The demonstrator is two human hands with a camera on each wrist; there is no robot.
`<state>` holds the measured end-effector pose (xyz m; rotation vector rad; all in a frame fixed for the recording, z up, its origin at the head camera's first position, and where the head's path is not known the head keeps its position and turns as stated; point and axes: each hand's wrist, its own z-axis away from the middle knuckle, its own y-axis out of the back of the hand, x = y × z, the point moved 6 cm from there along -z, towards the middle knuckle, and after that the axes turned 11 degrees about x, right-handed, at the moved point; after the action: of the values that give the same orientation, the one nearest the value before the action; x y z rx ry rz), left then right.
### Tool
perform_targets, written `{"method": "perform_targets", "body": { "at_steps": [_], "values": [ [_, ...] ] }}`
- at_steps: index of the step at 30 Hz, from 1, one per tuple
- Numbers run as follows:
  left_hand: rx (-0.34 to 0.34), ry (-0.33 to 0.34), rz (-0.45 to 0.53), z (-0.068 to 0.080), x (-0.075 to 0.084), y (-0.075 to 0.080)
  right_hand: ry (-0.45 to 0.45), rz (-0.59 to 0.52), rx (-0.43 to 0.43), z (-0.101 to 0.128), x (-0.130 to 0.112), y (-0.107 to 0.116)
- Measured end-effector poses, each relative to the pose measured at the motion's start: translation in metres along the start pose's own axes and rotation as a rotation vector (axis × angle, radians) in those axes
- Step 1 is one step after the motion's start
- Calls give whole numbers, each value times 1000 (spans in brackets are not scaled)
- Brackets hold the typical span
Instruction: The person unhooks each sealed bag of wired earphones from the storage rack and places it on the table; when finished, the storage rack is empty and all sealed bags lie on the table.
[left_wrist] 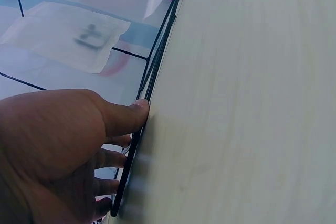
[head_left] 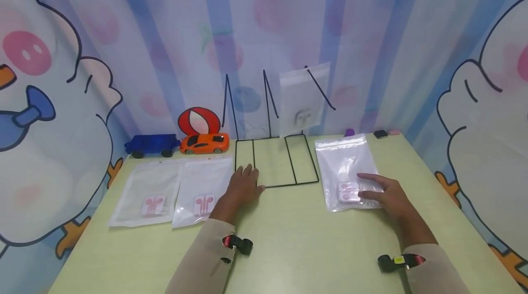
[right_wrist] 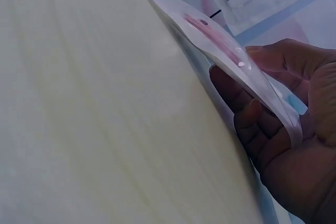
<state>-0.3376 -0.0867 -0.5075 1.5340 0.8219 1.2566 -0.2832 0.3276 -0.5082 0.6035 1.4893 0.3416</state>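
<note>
My left hand [head_left: 243,186] lies at the front left corner of a black wire rack [head_left: 288,185], with its thumb against the front wire. In the left wrist view, the fingers [left_wrist: 109,159] reach behind that wire. My right hand [head_left: 389,195] grips the right side of a clear zip bag [head_left: 346,161] holding a small white earphone case [head_left: 348,192] with pink print. Its thumb [right_wrist: 273,59] presses the top face, and the other fingers are beneath the bag. Another bag [head_left: 303,97], with earphones showing dimly through it, hangs on the rack's right hook.
Two more zip bags [head_left: 204,174] with pink-printed cases lie left of the rack. Behind them stand a blue toy truck [head_left: 152,144], an orange toy car [head_left: 205,143] and a red-and-white ball shape [head_left: 187,122]. Small black [head_left: 381,134] and pink pieces sit at the back right.
</note>
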Motion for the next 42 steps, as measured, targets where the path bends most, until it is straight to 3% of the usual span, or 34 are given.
{"method": "perform_targets", "body": {
  "at_steps": [15, 24, 31, 42],
  "values": [
    [2, -11, -4, 0, 2, 2, -63, 47, -51, 4, -5, -3],
    [-2, -2, -5, -1, 0, 0, -33, 46, -63, 4, -4, -4],
    [-17, 17, 56, -7, -6, -8, 4, 100, -53, 3, -5, -3],
    [-9, 9, 20, 1, 2, 2, 27, 149, -70, 8, -11, -3]
  ]
}}
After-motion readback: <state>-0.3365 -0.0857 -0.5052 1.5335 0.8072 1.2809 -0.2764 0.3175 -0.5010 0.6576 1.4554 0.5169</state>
